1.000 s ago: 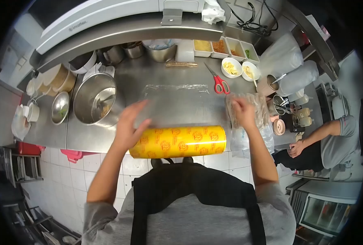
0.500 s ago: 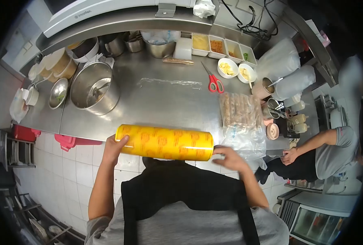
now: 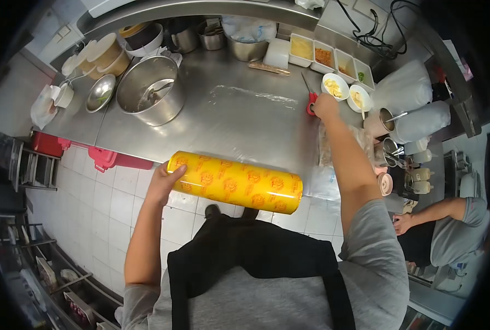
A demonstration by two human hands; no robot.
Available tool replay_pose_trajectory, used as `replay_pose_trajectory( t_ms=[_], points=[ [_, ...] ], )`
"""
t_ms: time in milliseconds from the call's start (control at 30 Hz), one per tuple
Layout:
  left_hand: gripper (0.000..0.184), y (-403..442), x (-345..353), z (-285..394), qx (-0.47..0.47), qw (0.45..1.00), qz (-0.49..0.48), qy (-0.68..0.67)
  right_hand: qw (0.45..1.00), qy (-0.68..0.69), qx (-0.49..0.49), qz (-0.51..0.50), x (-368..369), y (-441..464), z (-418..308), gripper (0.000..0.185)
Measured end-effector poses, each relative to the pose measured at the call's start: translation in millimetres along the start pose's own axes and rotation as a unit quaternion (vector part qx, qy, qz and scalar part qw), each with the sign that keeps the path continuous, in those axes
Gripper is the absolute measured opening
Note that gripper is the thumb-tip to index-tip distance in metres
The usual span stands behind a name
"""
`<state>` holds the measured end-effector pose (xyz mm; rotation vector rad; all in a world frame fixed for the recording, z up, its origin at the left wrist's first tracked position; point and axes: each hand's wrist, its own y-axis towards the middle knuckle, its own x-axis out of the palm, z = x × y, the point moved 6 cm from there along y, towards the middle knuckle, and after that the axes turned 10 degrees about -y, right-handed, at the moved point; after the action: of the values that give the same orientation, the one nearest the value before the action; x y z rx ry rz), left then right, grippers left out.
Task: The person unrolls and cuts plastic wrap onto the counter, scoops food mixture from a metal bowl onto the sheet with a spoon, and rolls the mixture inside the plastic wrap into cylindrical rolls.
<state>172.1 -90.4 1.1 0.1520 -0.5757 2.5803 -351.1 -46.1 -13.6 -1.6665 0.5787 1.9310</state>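
Left fingers [image 3: 178,174] clasp yellow roll [image 3: 237,182]; right [image 3: 326,108] touch scissors [image 3: 311,103].

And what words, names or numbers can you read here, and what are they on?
None that I can read for sure.
Yellow roll: red printed pictures all over it, with marks too small to make out as words.
Pale paper at the upper right: too small and blurred to tell if it has words.
Other person's grey sleeve: a tiny reddish mark, too small to read.
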Motion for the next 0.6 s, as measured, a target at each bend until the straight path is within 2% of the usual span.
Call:
replay_pose_trajectory(
  t_ms=[167,233,300,333,433,467,533,567,600],
  points=[
    [0.042,-13.6,4.3,-14.9,-0.01,0.999,0.001,-0.031,0.998,0.025,0.05,-0.018,0.1,-6.9,-5.6,0.025],
    [0.043,-19.9,-2.8,-19.0,-0.014,0.998,-0.044,-0.035,0.997,0.02,0.058,-0.051,-7.0,-14.7,-8.2,0.029],
    [0.042,-25.8,-1.8,-20.3,-0.01,0.996,-0.08,-0.034,0.996,-0.091,0.0,-0.023,-8.0,-12.5,-13.0,0.03],
    [0.039,-25.3,-4.2,-26.2,-0.014,0.997,-0.058,-0.047,0.988,-0.148,-0.032,-0.008,-5.0,-9.8,-14.6,0.03],
    [0.035,-22.9,-4.1,-47.8,-0.003,0.998,-0.031,-0.053,0.995,-0.078,-0.016,0.064,16.2,6.2,-3.7,0.029],
    [0.033,-22.6,-6.1,-52.5,0.04,0.998,-0.027,-0.05,0.994,-0.071,-0.043,0.067,19.9,12.3,-3.9,0.028],
    [0.033,-22.4,-10.4,-57.6,0.031,0.997,-0.021,-0.067,0.993,-0.056,-0.087,0.059,5.2,-1.8,2.6,0.029],
    [0.033,-21.5,-11.4,-62.3,0.023,0.997,-0.019,-0.078,0.992,-0.015,-0.106,0.066,-28.0,-33.8,-4.5,0.027],
    [0.033,-21.3,-12.3,-64.8,0.007,0.996,-0.03,-0.084,0.991,0.082,-0.101,0.026,-43.1,-59.6,-1.9,0.022]
  ],
)
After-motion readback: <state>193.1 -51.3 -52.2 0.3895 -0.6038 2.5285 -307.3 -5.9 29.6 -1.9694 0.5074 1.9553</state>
